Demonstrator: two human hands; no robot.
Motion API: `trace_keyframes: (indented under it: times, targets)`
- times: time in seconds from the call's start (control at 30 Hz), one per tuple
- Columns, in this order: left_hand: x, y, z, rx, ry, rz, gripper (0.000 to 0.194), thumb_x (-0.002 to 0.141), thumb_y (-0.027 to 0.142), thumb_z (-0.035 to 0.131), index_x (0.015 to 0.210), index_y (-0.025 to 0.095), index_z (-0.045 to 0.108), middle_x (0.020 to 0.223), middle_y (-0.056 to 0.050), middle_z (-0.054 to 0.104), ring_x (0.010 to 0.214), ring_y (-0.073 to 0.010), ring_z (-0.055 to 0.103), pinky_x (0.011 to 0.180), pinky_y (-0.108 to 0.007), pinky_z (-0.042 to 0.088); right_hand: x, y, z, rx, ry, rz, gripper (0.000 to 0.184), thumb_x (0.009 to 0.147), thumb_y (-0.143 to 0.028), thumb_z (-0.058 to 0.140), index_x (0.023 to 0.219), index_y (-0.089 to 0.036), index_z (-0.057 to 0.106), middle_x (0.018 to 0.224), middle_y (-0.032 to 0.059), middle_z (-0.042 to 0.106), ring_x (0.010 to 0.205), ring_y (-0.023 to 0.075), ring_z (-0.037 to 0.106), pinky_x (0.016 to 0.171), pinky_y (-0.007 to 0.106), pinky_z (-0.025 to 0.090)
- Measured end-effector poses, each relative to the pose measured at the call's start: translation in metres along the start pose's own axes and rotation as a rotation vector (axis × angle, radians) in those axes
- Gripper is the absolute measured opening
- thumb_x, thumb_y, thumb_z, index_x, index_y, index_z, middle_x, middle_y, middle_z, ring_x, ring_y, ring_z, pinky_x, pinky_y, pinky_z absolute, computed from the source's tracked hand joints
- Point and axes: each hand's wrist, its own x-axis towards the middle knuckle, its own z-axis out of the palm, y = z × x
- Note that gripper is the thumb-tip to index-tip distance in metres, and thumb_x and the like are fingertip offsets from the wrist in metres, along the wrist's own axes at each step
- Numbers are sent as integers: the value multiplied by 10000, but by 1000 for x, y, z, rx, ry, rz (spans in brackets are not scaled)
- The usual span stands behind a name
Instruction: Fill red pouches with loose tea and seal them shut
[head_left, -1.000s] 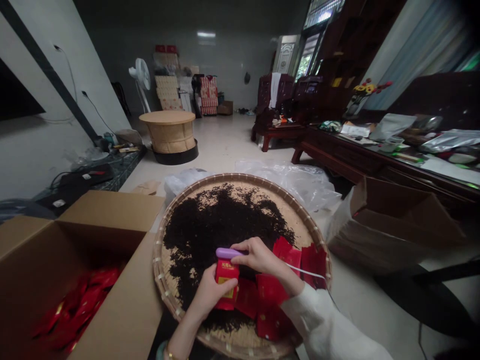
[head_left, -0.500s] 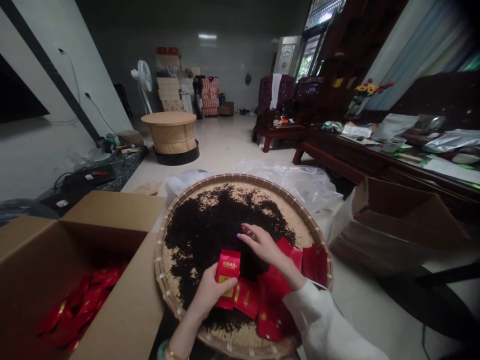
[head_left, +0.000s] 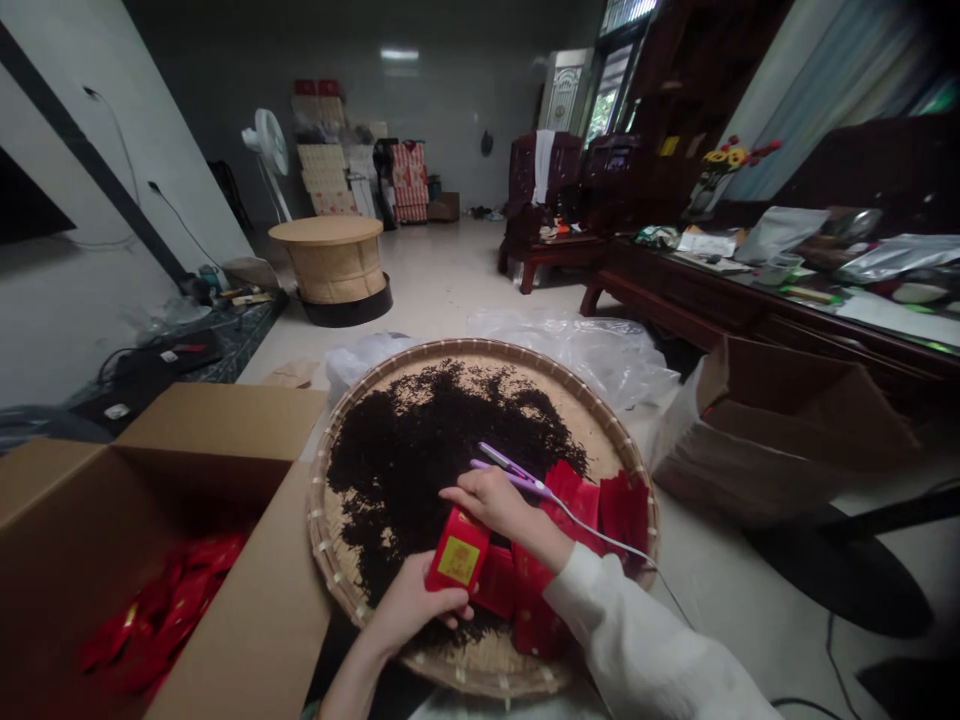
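My left hand grips a red packet with a yellow label, tilted over a round bamboo tray. Above it, my right hand holds a purple corded clamp sealer, its two arms slightly apart and its white cord trailing right across the tray. Loose dark tea leaves cover much of the tray. Several more red packets lie on the tray's near right side, beneath and beside my right wrist.
To the left stands an open cardboard box holding many red packets. Clear plastic sheeting lies behind the tray, and a torn cardboard box stands to the right. A dark wooden table with bags and papers stands beyond.
The purple sealer now shows clearly in my right hand, with its arms apart. The red packet has tilted, its top leaning right, and the view has shifted slightly.
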Motion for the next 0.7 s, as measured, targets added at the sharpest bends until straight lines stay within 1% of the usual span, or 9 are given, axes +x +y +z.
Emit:
trace_keyframes:
  times: [0.13, 0.2, 0.3, 0.37, 0.43, 0.53, 0.6, 0.67, 0.7]
  targets:
    - [1, 0, 1, -29, 41, 41, 446, 619, 464, 753, 852, 108, 620, 766, -85, 717, 607, -189, 677, 503, -242, 484, -1, -2, 5, 100, 14, 70, 566, 926, -529, 416, 493, -166, 444, 490, -46, 413, 461, 75, 312, 492, 228, 239]
    - [2, 2, 1, -32, 79, 69, 479, 625, 520, 738, 840, 110, 618, 754, -79, 711, 592, -190, 671, 501, -251, 485, 0, -1, 3, 141, 32, 119, 560, 923, -535, 414, 505, -164, 451, 494, -49, 412, 472, 75, 323, 491, 225, 240]
    - [1, 3, 1, -26, 93, 74, 498, 626, 543, 734, 847, 112, 622, 739, -71, 706, 589, -194, 669, 495, -255, 487, -1, 1, -2, 187, 42, 164, 525, 883, -547, 488, 526, -162, 470, 509, -54, 428, 493, 75, 348, 488, 215, 249]
    - [1, 0, 0, -38, 64, 67, 501, 631, 537, 737, 872, 113, 622, 743, -67, 708, 597, -195, 674, 510, -256, 494, -3, 2, -3, 182, 28, 150, 523, 853, -553, 534, 512, -164, 450, 498, -61, 407, 489, 73, 330, 479, 216, 239]
    - [2, -4, 2, -59, 31, 64, 500, 626, 510, 754, 905, 118, 620, 768, -65, 714, 603, -191, 680, 545, -262, 508, -5, 2, 0, 162, 18, 116, 544, 847, -562, 535, 492, -170, 410, 481, -66, 368, 476, 71, 299, 471, 226, 216]
    - [3, -9, 5, -64, 27, 62, 486, 623, 480, 767, 922, 127, 616, 784, -59, 716, 604, -192, 685, 541, -260, 512, -8, 1, 8, 181, 52, 109, 600, 836, -645, 473, 475, -181, 353, 473, -63, 335, 470, 73, 280, 466, 239, 199]
    - [1, -8, 3, -47, 50, 61, 469, 631, 480, 760, 904, 126, 617, 755, -59, 712, 604, -203, 687, 491, -247, 497, -8, 2, 10, 264, 95, 159, 649, 810, -741, 379, 470, -191, 325, 467, -57, 328, 463, 76, 283, 459, 237, 212]
    - [-5, -1, -8, -72, 125, 80, 472, 617, 479, 771, 890, 125, 620, 743, -66, 716, 599, -213, 685, 453, -241, 486, -8, 7, 8, 394, 132, 244, 691, 795, -803, 235, 476, -198, 339, 450, -46, 346, 439, 80, 318, 450, 233, 251]
    - [-10, 4, -16, -116, 195, 113, 482, 598, 473, 788, 892, 128, 623, 764, -72, 723, 600, -214, 684, 448, -243, 489, -8, 10, 6, 458, 138, 294, 713, 790, -814, 168, 485, -200, 362, 436, -41, 359, 419, 83, 340, 444, 232, 273]
